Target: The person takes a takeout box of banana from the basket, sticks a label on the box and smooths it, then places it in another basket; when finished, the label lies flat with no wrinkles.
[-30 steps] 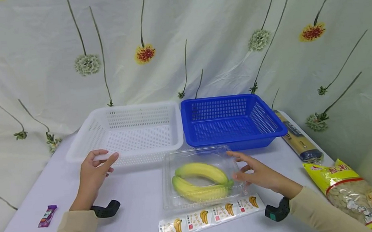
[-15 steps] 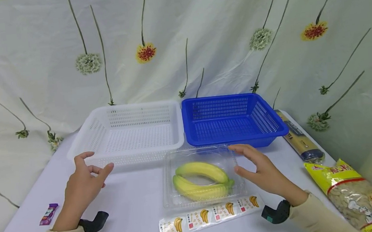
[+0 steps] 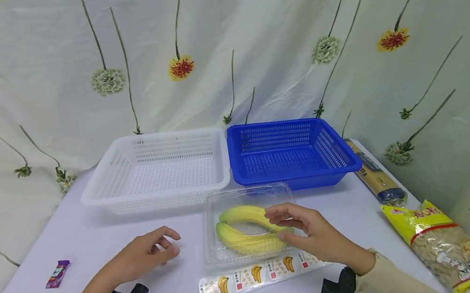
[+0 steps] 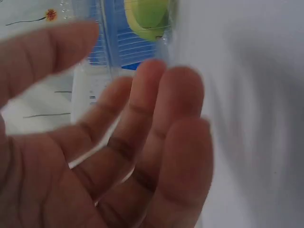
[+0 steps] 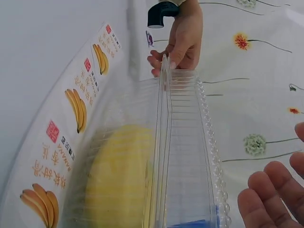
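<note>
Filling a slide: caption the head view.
Right hand near clear container of two bananas; left hand apart; white basket, blue basket behind.

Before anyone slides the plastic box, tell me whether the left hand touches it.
Apart: the head view shows a strip of white table between the left hand and the plastic box.

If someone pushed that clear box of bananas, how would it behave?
The clear box looks thin-walled, so it would probably flex if squeezed. Broad and low, it seems likelier to slide than tip. The bananas have space around them, so they might shift inside.
</note>
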Motion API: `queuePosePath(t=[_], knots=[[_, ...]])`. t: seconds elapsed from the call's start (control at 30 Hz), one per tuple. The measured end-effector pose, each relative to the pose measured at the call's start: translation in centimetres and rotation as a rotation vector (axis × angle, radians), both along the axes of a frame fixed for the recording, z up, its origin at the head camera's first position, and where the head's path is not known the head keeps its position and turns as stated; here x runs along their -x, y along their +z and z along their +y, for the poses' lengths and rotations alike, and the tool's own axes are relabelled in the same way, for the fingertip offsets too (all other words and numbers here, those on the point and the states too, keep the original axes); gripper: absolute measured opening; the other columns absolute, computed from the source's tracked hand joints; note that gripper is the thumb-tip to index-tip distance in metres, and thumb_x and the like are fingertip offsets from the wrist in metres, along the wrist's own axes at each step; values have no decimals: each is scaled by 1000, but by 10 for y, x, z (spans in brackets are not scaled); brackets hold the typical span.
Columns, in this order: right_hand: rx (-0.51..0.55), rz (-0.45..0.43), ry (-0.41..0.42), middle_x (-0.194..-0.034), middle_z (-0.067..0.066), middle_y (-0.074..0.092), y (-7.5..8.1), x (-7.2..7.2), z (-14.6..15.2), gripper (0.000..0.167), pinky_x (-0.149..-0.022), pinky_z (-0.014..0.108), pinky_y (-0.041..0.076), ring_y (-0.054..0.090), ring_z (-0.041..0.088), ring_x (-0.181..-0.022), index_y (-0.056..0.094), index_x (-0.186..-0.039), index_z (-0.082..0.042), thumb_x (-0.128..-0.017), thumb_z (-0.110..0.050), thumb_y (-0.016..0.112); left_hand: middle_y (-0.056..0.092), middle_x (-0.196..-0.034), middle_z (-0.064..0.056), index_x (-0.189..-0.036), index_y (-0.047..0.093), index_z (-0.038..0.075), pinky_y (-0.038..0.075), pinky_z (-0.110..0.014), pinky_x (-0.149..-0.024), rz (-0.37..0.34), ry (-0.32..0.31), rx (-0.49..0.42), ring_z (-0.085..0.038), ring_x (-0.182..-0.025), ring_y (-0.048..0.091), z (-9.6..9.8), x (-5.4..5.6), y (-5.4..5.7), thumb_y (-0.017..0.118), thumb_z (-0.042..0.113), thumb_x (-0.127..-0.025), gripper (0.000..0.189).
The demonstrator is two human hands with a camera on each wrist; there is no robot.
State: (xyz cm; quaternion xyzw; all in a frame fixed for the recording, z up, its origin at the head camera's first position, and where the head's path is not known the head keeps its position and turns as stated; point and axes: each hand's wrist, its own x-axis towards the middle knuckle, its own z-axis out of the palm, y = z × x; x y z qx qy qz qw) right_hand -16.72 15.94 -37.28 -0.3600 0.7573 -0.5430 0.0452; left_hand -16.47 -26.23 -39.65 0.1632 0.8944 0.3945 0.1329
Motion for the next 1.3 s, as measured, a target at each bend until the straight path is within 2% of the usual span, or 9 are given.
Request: queuePosePath(t=[0.07, 0.13, 0.3, 0.33, 0.5, 0.63, 0.83, 1.0, 1.3], knots=[[7, -22, 44, -137, 28, 66, -1, -2, -3, 38, -107, 33, 54, 66, 37, -127, 60, -141, 8, -104, 4, 66, 71, -100, 3, -127, 66, 5, 51, -27, -68, -14, -123, -47, -11, -79, 67, 0, 3, -7, 73, 21, -104, 29], [19, -34, 91, -134, 27, 68, -2, -3, -6, 37, -106, 33, 55, 67, 34, -125, 61, -141, 8, -104, 4, 66, 73, -100, 6, -125, 68, 10, 52, -26, -69, -34, -214, -76, -8, -78, 66, -3, 10, -23, 74, 21, -103, 25], [42, -37, 185, -128, 30, 69, -6, -9, -13, 35, -102, 37, 57, 70, 29, -120, 62, -139, 9, -104, 5, 65, 74, -92, 10, -117, 72, 7, 47, -23, -62, -110, -304, -117, -2, -69, 59, 7, 10, -28, 78, 15, -98, 20], [41, -32, 197, -128, 30, 69, -8, -11, -15, 34, -102, 37, 58, 71, 27, -118, 63, -137, 9, -104, 5, 66, 74, -91, 10, -114, 72, 2, 45, -22, -61, -129, -314, -127, -1, -67, 56, 15, 4, -18, 78, 10, -96, 21], [38, 21, 260, -124, 26, 72, -16, -17, -22, 29, -97, 39, 60, 73, 22, -114, 68, -131, 5, -102, 5, 68, 74, -84, 10, -107, 74, 5, 43, -19, -57, -210, -348, -143, 0, -61, 54, 26, 4, -19, 84, 8, -86, 23], [10, 17, 322, -121, 23, 74, -22, -20, -29, 29, -96, 38, 61, 74, 22, -112, 68, -130, 6, -101, 4, 70, 74, -78, 11, -101, 75, 11, 41, -19, -57, -223, -360, -113, 1, -60, 53, 34, 3, -19, 89, 8, -81, 25], [-154, 28, 375, -125, 16, 75, -31, -24, -40, 31, -96, 30, 59, 72, 13, -114, 68, -134, 1, -103, -3, 71, 73, -73, 11, -92, 74, 14, 44, -19, -62, -230, -364, -88, 1, -63, 57, 42, 3, -17, 93, 6, -76, 26], [-278, -26, 416, -134, 11, 73, -38, -26, -49, 34, -101, 23, 54, 67, 5, -121, 66, -140, 0, -106, -6, 69, 72, -70, 10, -89, 73, 12, 47, -19, -62, -255, -372, -119, 1, -63, 60, 47, 4, -17, 93, 3, -74, 27], [-383, 164, 447, -137, 6, 71, -47, -24, -65, 38, -103, 17, 49, 61, 0, -124, 62, -145, -4, -107, -8, 68, 74, -73, 6, -98, 69, 10, 48, -16, -61, -348, -397, -171, -1, -62, 63, 52, 4, -21, 91, -6, -74, 36]])
